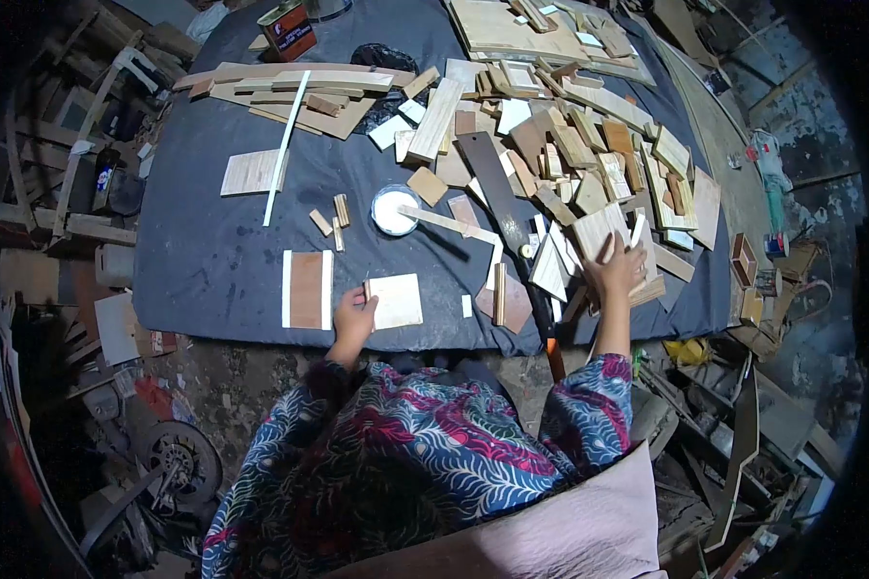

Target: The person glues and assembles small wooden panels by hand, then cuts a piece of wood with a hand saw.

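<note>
My left hand [354,317] pinches the left edge of a pale square wooden piece [398,301] at the table's near edge. To its left lies a brown panel [307,289] with a white strip along each side. My right hand [620,272] is over the scrap pile on the right, its fingers closed on a pale wooden board [597,230]; part of the grip is hidden. Between the hands are a small white piece [467,306] and a narrow upright-lying wood strip [499,294]. A round tub of white glue [396,210] has a flat stick [449,224] resting across it.
A heap of wooden offcuts [570,145] covers the table's right half. Long slats [299,87], a black plastic bag [384,68] and a red-brown tin [288,31] lie toward the back. A thin white strip [288,150] crosses a board. Clutter and a wheel [179,463] surround the table.
</note>
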Tool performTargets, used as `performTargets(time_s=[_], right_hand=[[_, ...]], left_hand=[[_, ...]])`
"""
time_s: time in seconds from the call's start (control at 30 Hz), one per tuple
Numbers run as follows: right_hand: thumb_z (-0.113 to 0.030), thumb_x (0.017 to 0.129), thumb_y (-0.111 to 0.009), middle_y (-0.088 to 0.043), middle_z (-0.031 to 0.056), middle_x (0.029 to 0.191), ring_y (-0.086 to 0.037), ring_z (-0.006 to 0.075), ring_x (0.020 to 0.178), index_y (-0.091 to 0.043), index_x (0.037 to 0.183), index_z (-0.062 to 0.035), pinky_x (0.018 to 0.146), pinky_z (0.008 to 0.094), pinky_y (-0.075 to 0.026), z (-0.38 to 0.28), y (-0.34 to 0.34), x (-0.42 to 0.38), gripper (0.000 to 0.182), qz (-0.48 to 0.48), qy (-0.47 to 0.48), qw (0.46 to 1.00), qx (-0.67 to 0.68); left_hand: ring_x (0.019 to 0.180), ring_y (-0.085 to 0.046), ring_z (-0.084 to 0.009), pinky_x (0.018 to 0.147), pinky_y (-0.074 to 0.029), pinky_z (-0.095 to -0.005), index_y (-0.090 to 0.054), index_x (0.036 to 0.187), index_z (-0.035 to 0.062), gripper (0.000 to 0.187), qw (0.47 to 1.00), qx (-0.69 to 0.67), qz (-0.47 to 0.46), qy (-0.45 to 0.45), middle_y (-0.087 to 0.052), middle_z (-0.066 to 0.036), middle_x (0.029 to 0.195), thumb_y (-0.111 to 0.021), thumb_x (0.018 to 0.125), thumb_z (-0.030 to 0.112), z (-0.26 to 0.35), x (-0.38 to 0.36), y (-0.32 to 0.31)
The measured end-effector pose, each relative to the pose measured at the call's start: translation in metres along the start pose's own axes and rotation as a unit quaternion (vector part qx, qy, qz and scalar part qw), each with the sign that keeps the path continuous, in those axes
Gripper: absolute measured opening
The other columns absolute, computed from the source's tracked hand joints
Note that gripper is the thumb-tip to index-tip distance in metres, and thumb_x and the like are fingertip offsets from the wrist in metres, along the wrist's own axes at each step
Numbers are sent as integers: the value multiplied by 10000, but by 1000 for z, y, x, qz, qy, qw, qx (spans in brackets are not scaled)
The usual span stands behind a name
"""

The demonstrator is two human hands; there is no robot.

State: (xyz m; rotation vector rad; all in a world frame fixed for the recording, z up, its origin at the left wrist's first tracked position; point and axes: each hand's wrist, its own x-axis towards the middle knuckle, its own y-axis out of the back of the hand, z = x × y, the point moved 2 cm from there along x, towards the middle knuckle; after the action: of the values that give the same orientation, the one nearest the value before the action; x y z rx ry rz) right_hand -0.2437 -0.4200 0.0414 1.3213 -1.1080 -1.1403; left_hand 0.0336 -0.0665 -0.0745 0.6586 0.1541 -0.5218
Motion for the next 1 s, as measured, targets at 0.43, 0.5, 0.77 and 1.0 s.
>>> performTargets(time_s=[0.43,0.5,0.77,1.0], right_hand=[[-136,779,-477,-600,131,897,-592,240,849,-613,833,-32,679,329,-486,-173,-61,78,179,-72,213,973,-54],[-194,730,-563,-597,141,919,-579,264,877,-602,870,-30,709,363,-477,-177,-59,75,219,-73,175,982,-10],[-263,629,-716,-549,42,618,-476,136,516,-591,729,-30,491,259,-375,-119,-104,142,283,-169,150,884,408],[-163,804,-547,-398,-53,515,-394,42,453,-516,748,-102,415,174,-309,-81,30,-28,88,-275,90,693,661]], left_hand=[[805,-569,-275,701,-453,-335,-550,929,13,269,999,-26,16,20,-586,-151,859,-597,691,131,-10,-25,-2],[821,-565,-284,725,-446,-347,-538,956,8,289,999,23,32,3,-585,-155,871,-589,694,121,0,-33,1],[789,-565,-301,711,-449,-353,-519,999,13,327,998,15,49,22,-562,-156,918,-590,697,118,-5,-35,3],[742,-570,-273,661,-459,-336,-500,1086,50,416,992,16,47,-119,-555,-155,930,-614,696,138,23,-7,23]])
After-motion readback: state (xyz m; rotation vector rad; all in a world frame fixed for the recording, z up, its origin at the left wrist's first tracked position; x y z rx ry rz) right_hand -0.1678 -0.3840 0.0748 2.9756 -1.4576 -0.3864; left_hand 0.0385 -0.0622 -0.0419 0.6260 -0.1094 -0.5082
